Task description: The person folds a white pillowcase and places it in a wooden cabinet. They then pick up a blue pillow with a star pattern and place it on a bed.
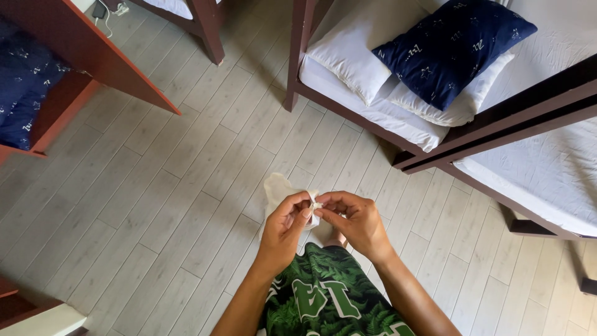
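Pinching a small piece of thin white cloth [281, 193] between them, both hands meet at the middle of the view, held in the air above the floor and in front of the person's body. The cloth rises up and to the left from the pinch point, limp and slightly crumpled, with a little bunched edge caught right at the fingertips. The left hand [285, 227] closes its thumb and forefinger on that bunched edge from the left, its other fingers curled in behind the cloth. The right hand [356, 219] comes in from the right, its fingertips pressed together on the same spot, touching those of the other hand.

Just below the hands show green leaf-patterned shorts [326, 302] with white lettering, and a bare foot [336, 238] peeks out beneath the right wrist. Under everything lies a pale wood-plank floor [161, 205].

Up and to the right stands a dark-framed bunk bed [497, 121] with a white mattress, two white pillows [351, 53] and a navy blue patterned pillow [451, 46] lying on top of them. At the left edge another reddish-brown bed frame [81, 53] carries navy bedding [22, 93].
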